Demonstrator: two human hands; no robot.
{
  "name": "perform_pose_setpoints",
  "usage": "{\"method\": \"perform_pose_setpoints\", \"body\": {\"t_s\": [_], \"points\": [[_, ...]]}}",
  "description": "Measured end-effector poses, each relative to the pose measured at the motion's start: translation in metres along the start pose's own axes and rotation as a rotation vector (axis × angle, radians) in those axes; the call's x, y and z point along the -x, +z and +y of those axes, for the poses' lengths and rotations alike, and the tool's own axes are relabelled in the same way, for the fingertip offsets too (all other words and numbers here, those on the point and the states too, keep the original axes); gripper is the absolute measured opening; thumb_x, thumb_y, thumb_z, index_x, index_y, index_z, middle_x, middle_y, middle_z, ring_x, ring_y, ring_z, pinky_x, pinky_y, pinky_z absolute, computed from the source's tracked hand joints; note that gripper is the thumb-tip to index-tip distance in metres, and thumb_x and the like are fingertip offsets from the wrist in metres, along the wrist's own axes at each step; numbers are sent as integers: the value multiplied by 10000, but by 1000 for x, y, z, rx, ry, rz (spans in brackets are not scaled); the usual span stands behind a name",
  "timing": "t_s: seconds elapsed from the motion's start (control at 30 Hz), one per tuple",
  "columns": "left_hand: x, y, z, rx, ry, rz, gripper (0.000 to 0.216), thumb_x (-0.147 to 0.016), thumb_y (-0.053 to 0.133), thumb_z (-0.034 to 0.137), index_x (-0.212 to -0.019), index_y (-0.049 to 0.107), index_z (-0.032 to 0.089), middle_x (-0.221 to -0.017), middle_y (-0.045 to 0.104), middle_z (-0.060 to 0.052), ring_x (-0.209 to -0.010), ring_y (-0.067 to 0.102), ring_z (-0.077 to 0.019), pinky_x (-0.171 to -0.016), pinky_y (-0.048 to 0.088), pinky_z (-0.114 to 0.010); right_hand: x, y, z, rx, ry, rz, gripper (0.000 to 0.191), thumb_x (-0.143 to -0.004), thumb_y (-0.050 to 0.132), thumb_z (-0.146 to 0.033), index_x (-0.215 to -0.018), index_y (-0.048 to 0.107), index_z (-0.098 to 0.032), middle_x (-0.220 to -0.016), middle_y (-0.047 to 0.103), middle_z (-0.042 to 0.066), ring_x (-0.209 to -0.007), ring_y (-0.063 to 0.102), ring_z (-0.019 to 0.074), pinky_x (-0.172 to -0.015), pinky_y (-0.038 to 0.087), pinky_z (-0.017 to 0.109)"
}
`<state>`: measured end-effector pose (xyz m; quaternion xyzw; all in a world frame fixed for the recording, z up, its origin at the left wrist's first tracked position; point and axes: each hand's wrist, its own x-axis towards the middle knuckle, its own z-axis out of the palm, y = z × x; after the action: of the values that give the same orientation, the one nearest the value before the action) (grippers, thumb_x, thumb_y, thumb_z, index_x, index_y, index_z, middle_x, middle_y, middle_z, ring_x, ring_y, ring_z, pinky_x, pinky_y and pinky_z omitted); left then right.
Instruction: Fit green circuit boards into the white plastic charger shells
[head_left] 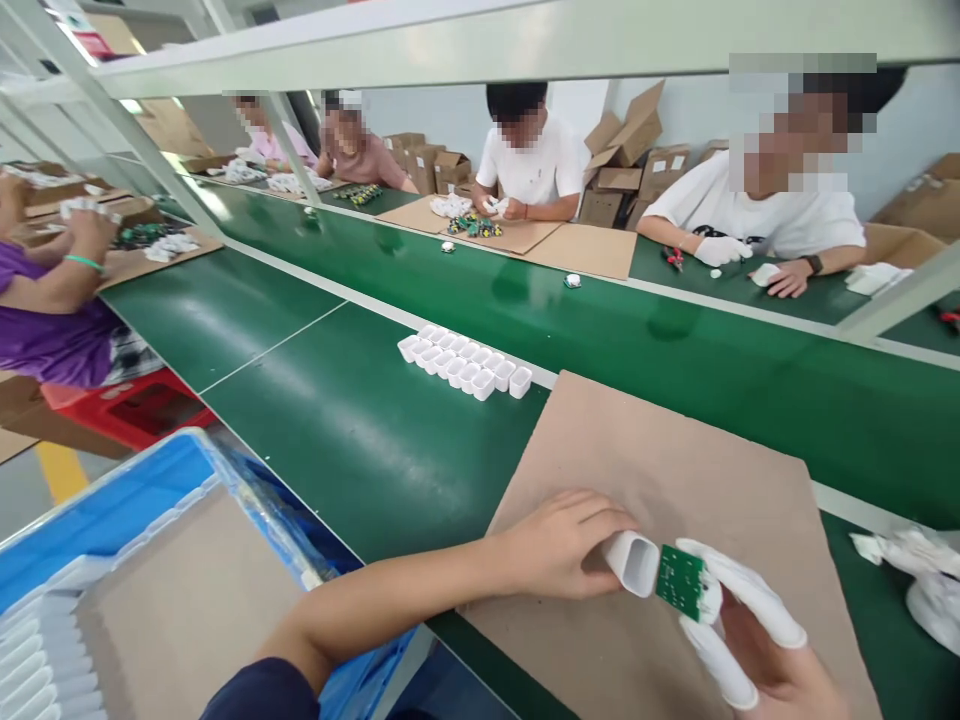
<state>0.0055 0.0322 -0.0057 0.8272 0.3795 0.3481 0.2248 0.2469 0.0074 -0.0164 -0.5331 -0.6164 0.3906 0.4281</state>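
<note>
My left hand (559,545) is closed around a small white plastic housing (631,562), its open end facing right. My right hand (750,635), with white finger cots on the fingertips, pinches a small green circuit board (681,582) right at the housing's mouth. Both hands hover over a brown cardboard mat (675,470) on the green work table (360,430).
Two rows of white housings (465,363) stand beyond the mat. A blue crate (127,510) with cardboard and stacked white parts sits at lower left. White pieces (919,570) lie at the right edge. Several other people work across the green conveyor belt (675,350). A metal frame (450,50) runs overhead.
</note>
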Motion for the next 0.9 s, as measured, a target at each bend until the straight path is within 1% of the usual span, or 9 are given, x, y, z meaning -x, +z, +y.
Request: {"method": "perform_pose_setpoints", "body": {"t_s": [0.07,0.13,0.27,0.4,0.47,0.6,0.67,0.8,0.9], "points": [[0,-1,2,1,10,-5,417,-902,592,346,-1263,519,151,-1218,655,-123,-1139,614,-235,-1033,481,-361,-4,9,-16,-88,-155,-21,332,-805,731,-387,-1123,682,-305,-1224,685,83,-1057,692,352,-796,649,470],[0,-2,5,7,18,-13,427,-899,597,316,-1282,506,152,-1219,650,-128,-1148,608,-235,-1037,482,-369,-8,14,-25,-109,-277,-26,283,-824,725,-307,-1104,682,-294,-1192,692,89,-1025,703,312,-806,642,441],[0,-6,9,36,8,15,430,-897,606,270,-1304,494,190,-1207,648,-122,-1163,600,-246,-1036,492,-406,-11,14,-32,-80,-388,-29,290,-829,719,-201,-1107,665,-265,-1143,701,112,-1052,688,299,-822,630,465],[2,-7,7,54,60,87,479,-882,617,187,-1337,466,196,-1208,633,-128,-1138,607,-243,-988,527,-429,-13,15,-38,-132,-534,-29,396,-859,697,-192,-1236,608,-274,-1143,698,107,-1067,671,285,-841,614,514],[2,-7,7,49,95,98,485,-886,615,164,-1344,461,193,-1206,629,-130,-1122,614,-236,-955,546,-423,-14,15,-42,-131,-582,-38,433,-873,691,-203,-1285,582,-277,-1165,693,104,-1085,660,276,-867,603,528],[3,-7,9,20,133,92,479,-897,603,161,-1352,458,197,-1194,634,-130,-1115,624,-247,-919,567,-435,-12,14,-49,2,-697,-71,437,-877,702,-231,-1296,582,-258,-1170,694,103,-1119,651,269,-900,595,516],[2,-7,10,14,148,92,477,-899,605,171,-1352,460,197,-1188,641,-128,-1112,628,-249,-916,571,-439,-9,15,-50,48,-737,-94,473,-869,709,-221,-1320,567,-231,-1177,691,110,-1152,638,267,-925,593,500],[1,-7,12,17,164,96,456,-914,598,189,-1350,464,186,-1177,648,-128,-1105,633,-243,-920,575,-437,-5,17,-49,67,-781,-123,547,-858,712,-176,-1372,524,-197,-1222,671,125,-1209,605,266,-990,564,512],[0,-7,13,14,169,102,444,-928,579,200,-1357,462,200,-1164,654,-119,-1089,641,-240,-897,587,-434,-5,18,-46,76,-779,-141,590,-856,713,-168,-1402,494,-218,-1264,658,110,-1205,606,258,-1003,557,523]]}}
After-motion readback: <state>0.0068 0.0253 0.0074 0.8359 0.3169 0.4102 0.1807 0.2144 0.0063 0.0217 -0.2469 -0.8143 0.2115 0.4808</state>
